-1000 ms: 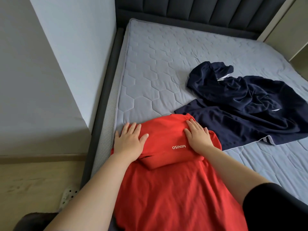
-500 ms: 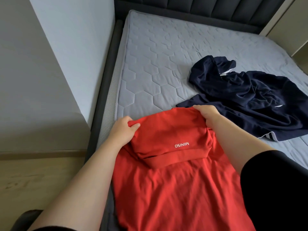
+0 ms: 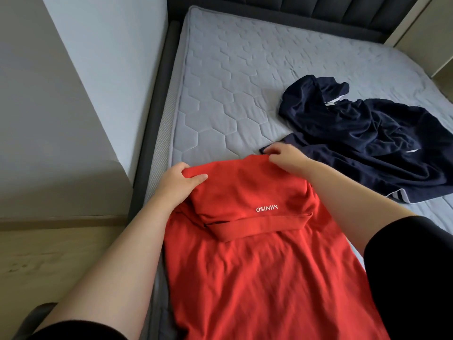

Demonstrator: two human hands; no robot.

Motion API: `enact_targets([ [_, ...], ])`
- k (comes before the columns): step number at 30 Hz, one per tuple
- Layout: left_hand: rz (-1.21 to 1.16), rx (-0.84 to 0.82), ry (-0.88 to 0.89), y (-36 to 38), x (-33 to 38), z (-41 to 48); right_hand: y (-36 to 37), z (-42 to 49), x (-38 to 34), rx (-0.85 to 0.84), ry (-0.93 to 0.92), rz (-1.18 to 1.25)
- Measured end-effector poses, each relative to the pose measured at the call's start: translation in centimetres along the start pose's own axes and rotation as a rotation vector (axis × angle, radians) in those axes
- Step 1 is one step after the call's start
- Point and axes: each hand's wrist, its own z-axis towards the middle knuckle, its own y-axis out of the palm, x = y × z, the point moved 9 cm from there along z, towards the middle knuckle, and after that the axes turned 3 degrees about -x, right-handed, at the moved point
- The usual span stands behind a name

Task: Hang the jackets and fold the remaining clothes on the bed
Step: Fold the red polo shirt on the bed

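A red shirt (image 3: 257, 273) with white lettering lies lengthwise on the near part of the grey mattress (image 3: 228, 94), its far end folded back over itself. My left hand (image 3: 180, 184) pinches the left corner of that fold. My right hand (image 3: 285, 158) grips the right corner. A crumpled navy garment (image 3: 372, 143) with white trim lies on the mattress to the right, just beyond my right hand.
A dark upholstered bed frame (image 3: 152, 133) runs along the mattress's left side, with a padded headboard (image 3: 318, 11) at the far end. A white wall (image 3: 98, 69) and wood floor (image 3: 61, 261) are on the left. Pale cabinetry (image 3: 426, 35) stands at the far right.
My hands went from pressing flat on the folded red shirt to gripping the two far corners of its fold. The fold's far edge has lifted slightly.
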Motion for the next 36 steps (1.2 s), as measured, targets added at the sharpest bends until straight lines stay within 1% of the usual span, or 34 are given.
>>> enact_targets([
  [1, -0.014, -0.053, -0.012, 0.1, 0.0, 0.1, 1.4, -0.2, -0.3, -0.191, 0.005, -0.066],
  [2, 0.002, -0.103, -0.014, 0.2, 0.0, 0.2, 2.2, -0.7, -0.3, -0.336, 0.023, -0.122],
  [3, 0.046, -0.151, -0.005, 0.2, 0.2, 0.2, 2.4, -1.1, 0.0, -0.424, 0.044, -0.185],
  [5, 0.161, -0.227, 0.020, 0.3, 0.7, 0.2, 2.0, -1.2, 0.6, -0.478, 0.066, -0.382],
  [7, 0.248, -0.253, 0.031, 0.2, 0.9, 0.2, 2.0, -1.3, 0.4, -0.478, 0.041, -0.613],
  [9, 0.335, -0.230, 0.040, 0.0, 1.3, 0.1, 1.9, -1.2, -0.8, -0.396, -0.015, -0.752],
  [11, 0.429, -0.145, 0.044, -0.6, 1.8, -0.2, 1.0, -1.2, -2.2, -0.224, -0.063, -0.826],
  [13, 0.514, -0.019, 0.052, -1.9, 2.7, -0.5, -0.3, -1.4, -3.4, -0.049, -0.102, -0.871],
  [16, 0.596, 0.173, 0.089, -4.9, 4.8, -0.6, -2.6, -2.1, -4.4, 0.172, -0.103, -0.798],
  [18, 0.612, 0.293, 0.129, -7.3, 6.8, -0.6, -4.6, -2.7, -5.8, 0.340, -0.139, -0.740],
  [20, 0.616, 0.412, 0.211, -9.3, 9.3, -1.0, -6.7, -3.4, -7.3, 0.482, -0.167, -0.708],
  [22, 0.614, 0.491, 0.301, -10.3, 11.4, -2.0, -8.6, -4.2, -8.0, 0.564, -0.158, -0.646],
  [25, 0.603, 0.504, 0.387, -10.1, 12.6, -4.3, -9.4, -5.6, -7.7, 0.561, -0.136, -0.590],
  [27, 0.592, 0.496, 0.458, -9.5, 12.2, -6.6, -8.8, -7.3, -7.3, 0.551, -0.172, -0.584],
  [31, 0.624, 0.448, 0.694, -7.4, 11.8, -12.6, -8.1, -13.0, -6.1, 0.695, -0.304, -0.487],
  [33, 0.651, 0.401, 0.823, -5.8, 11.5, -15.8, -7.5, -15.6, -4.8, 0.737, -0.323, -0.429],
  [36, 0.758, 0.275, 0.953, -2.8, 10.1, -20.0, -5.8, -19.3, -2.7, 0.778, -0.337, -0.344],
])
